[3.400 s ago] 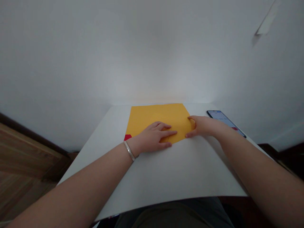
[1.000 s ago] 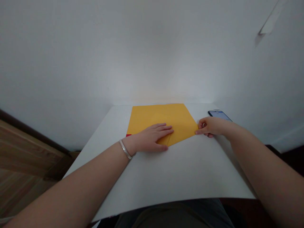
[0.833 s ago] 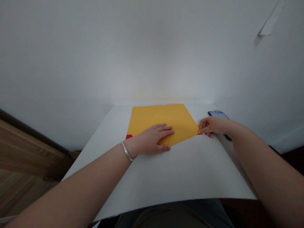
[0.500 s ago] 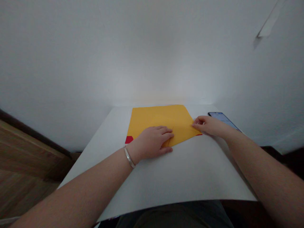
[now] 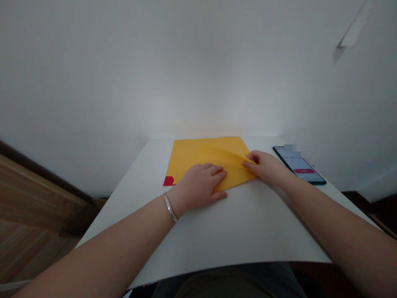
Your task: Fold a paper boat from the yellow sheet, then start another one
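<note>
A sheet of yellow paper (image 5: 198, 151) lies on the white table, with a small red patch (image 5: 168, 181) showing at its near left corner. Flat on the near edge of the paper rests my left hand (image 5: 203, 185), fingers stretched to the right and a silver bangle on the wrist. My right hand (image 5: 262, 165) pinches the paper's right edge between thumb and fingers, and the paper bulges up slightly there. What lies under the paper is mostly hidden.
On the right side of the white table (image 5: 242, 231) lies a phone (image 5: 299, 165) with its screen lit. A pale wall (image 5: 198, 82) rises behind the table. Wooden furniture (image 5: 40, 207) stands to the left, below the tabletop.
My right hand has moved a little to the left, and the paper's right edge has lifted with it. More of the phone shows. My left hand has stayed nearly in place.
</note>
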A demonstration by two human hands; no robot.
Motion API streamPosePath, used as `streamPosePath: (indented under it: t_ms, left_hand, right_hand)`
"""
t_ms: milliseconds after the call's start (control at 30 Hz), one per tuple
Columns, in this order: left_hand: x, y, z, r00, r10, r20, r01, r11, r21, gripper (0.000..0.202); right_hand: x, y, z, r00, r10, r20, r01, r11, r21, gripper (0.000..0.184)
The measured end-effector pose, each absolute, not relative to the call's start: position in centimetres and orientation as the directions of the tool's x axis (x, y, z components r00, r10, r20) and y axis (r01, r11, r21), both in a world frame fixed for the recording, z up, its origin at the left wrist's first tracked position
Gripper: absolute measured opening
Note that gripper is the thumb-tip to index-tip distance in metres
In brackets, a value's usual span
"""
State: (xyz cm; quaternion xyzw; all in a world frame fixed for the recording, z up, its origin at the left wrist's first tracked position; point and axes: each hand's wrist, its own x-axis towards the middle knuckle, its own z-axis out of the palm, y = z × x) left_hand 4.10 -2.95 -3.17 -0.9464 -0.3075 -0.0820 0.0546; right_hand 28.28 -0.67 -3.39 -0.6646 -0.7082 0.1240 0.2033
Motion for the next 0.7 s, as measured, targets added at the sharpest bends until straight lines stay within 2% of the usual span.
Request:
streamPosePath:
  t_ms: [100,167,233,333,400,500,567,633,700]
  left_hand:
    - [4.1,-3.0,-3.2,0.77,0.589,0.246,0.617,-0.785,-0.05,0.067]
    - [4.1,-2.9,-3.2,0.754,0.592,0.283,0.63,-0.775,-0.056,0.066]
    - [4.2,-2.8,-3.0,0.735,0.603,0.311,0.651,-0.755,-0.077,0.051]
    - [4.3,-2.8,-2.6,0.667,0.646,0.372,0.708,-0.705,-0.045,0.029]
    - [4.3,-2.8,-2.2,0.581,0.692,0.429,0.738,-0.67,0.08,0.026]
    - [4.3,-2.9,-1.8,0.391,0.784,0.482,0.734,-0.582,0.35,0.028]
    - [4.3,-2.7,-1.8,0.249,0.849,0.466,0.662,-0.5,0.558,0.031]
    - [4.4,-2.4,-1.9,0.157,0.898,0.41,0.472,-0.433,0.768,0.032]
    - [4.7,-2.1,-2.2,0.153,0.927,0.343,0.174,-0.367,0.914,0.032]
  right_hand:
    - [27.9,-1.0,-3.6,-0.001,0.996,0.088,0.627,0.069,-0.776,0.019]
    - [27.5,-1.3,-3.6,-0.02,0.999,0.047,0.393,0.051,-0.918,0.029]
    - [27.1,-1.5,-3.5,-0.025,1.0,0.013,0.19,0.018,-0.982,0.038]
    - [26.8,-1.5,-3.2,0.074,0.997,0.037,0.052,0.033,-0.998,0.034]
    - [26.9,-1.2,-3.2,0.117,0.992,0.056,0.03,0.053,-0.998,0.041]
    - [27.2,-0.9,-3.5,0.063,0.995,0.078,0.029,0.077,-0.997,0.061]
    - [27.2,-1.0,-3.8,0.016,0.995,0.096,0.084,0.094,-0.992,0.058]
    - [27.1,-1.2,-4.2,-0.042,0.992,0.122,0.153,0.128,-0.98,0.051]
    - [26.9,-1.5,-4.4,-0.096,0.98,0.175,0.214,0.192,-0.958,0.056]
